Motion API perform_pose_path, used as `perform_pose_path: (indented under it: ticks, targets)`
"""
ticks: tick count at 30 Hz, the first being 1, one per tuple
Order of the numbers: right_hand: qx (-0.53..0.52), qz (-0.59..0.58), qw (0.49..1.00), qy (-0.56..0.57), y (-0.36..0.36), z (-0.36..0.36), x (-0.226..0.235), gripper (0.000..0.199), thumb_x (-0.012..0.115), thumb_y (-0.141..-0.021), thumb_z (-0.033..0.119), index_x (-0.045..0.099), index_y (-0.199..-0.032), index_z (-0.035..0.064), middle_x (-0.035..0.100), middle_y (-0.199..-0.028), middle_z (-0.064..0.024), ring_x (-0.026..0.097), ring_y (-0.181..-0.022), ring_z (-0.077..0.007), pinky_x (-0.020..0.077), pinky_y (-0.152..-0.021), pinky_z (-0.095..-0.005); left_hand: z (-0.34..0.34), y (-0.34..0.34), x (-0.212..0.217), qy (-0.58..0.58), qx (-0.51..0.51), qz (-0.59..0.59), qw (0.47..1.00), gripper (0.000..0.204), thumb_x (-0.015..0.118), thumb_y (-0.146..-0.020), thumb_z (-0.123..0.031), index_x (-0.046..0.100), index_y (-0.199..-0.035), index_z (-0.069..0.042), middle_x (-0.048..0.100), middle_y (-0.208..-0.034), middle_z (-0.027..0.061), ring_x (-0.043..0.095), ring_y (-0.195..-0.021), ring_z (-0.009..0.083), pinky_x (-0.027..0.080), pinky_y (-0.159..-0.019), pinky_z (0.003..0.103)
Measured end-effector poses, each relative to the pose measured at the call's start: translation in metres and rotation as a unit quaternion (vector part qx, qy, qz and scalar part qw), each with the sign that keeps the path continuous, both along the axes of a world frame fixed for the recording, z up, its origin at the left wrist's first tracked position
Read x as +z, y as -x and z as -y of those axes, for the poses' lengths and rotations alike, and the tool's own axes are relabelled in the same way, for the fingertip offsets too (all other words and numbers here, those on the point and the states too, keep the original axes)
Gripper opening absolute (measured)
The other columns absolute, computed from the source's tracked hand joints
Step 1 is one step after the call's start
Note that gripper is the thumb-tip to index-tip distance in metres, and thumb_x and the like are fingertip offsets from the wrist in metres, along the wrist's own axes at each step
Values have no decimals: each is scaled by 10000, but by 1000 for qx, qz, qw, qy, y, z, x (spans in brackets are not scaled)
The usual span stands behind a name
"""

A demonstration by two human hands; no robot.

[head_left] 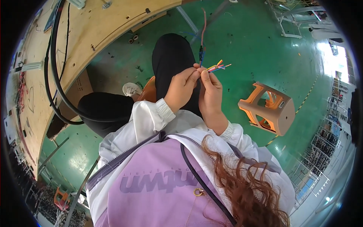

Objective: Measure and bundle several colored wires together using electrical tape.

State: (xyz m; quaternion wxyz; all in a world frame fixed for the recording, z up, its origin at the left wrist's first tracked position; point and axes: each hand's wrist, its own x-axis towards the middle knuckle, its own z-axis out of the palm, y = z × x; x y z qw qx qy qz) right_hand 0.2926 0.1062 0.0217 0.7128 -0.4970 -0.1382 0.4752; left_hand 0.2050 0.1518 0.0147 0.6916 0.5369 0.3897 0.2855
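While the person sits over the green floor (242,45), both hands are raised in front of the knees and pinch the same thin cable (203,34). The left hand (182,87) is closed on it, thumb and forefinger nipping it just below the dark sleeve (200,56), and the right hand (210,92) is likewise closed, its fingertips (204,74) pressed to the spot where the coloured wire ends (218,67) fan out to the right. The reddish length of the cable runs up and away from the hands toward the top of the view. It looks light and limp, likely to bend wherever it is not supported, and the fine strands seem easy to kink or splay, so the firm place to grip is probably at the sleeve, with the loose ends handled only by the tips; whether any strand is stripped bare is too small to tell. An orange plastic stool (269,108) lies tipped on its side near the right forearm, apart from the hands. A wooden workbench (94,26) curves along the left, with a thick black hose (53,68) draped over its edge.
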Motion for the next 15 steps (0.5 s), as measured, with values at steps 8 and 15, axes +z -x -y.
perform_pose_path:
  ticks: [8,15]
  targets:
    - [85,65,994,-18,-17,3,10,127,571,-854,100,626,-932,16,589,-891,-30,517,-836,-94,396,-772,-224,1,8,-2,-95,28,7,995,188,500,-895,-146,583,-885,22,567,-647,106,508,-553,146,413,-535,275]
    - [53,386,921,26,-91,-9,47,244,527,-890,210,581,-1040,25,558,-1055,-56,503,-1006,-159,388,-857,-296,-10,27,10,-147,-42,-101,983,173,499,-878,-142,570,-825,7,596,-685,141,580,-587,278,430,-538,316]
